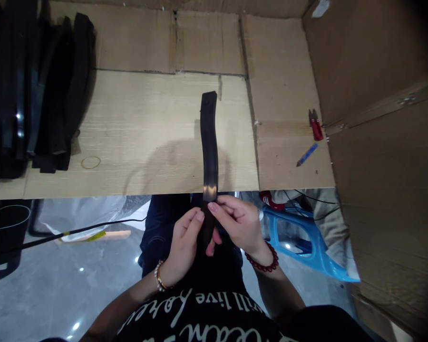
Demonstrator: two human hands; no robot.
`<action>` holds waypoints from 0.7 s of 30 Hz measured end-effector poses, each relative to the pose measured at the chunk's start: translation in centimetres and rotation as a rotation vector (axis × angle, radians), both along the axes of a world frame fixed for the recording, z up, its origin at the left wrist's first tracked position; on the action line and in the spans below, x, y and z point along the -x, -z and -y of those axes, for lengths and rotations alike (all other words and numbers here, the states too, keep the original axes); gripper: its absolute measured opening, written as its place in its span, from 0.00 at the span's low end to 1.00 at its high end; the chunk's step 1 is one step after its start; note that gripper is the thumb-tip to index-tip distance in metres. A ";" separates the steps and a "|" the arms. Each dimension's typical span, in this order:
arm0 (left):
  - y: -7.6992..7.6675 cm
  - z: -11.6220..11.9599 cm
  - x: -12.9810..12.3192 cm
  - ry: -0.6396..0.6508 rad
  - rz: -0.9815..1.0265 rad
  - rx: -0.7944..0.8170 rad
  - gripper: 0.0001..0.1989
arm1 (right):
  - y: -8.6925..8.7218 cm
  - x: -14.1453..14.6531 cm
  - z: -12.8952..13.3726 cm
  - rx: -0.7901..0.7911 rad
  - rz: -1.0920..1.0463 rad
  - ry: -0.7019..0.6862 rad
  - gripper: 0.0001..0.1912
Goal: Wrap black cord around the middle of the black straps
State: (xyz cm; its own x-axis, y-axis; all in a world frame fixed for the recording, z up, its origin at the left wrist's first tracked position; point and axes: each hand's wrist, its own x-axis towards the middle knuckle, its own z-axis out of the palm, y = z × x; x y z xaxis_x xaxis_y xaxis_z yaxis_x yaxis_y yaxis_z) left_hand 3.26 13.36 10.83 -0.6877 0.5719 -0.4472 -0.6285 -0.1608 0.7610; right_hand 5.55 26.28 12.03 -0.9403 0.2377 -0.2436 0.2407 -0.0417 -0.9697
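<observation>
A long, slightly curved black strip, perhaps a plastic part, points away from me across the front edge of the table. Its near end lies between my two hands, just off that edge. My left hand grips it from the left with the thumb along its side. From the other side my right hand pinches it, thumb on top and some fingers showing underneath. A shiny patch shows on the strip just beyond my fingers.
Similar black curved pieces are heaped at the left of the cardboard-covered table. Near them lies a rubber band. Red-handled nippers and a blue pen-like tool lie at the right, beside a cardboard wall. Below stands a blue plastic stool.
</observation>
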 end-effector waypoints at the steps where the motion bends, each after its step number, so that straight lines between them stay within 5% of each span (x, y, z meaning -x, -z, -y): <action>1: 0.0 0.0 0.0 0.008 0.014 0.006 0.16 | -0.1 -0.1 0.1 0.001 0.008 0.004 0.11; 5: 0.2 0.2 -0.2 -0.006 0.007 -0.025 0.15 | -0.3 -0.3 0.3 0.057 0.010 0.046 0.12; 12: 0.5 0.5 0.5 0.054 0.066 -0.151 0.17 | 0.6 -0.4 0.1 0.405 0.037 -0.016 0.15; 21: -0.5 -0.3 0.6 0.038 0.028 -0.042 0.15 | -0.8 0.3 -3.2 0.250 -0.001 -0.328 0.18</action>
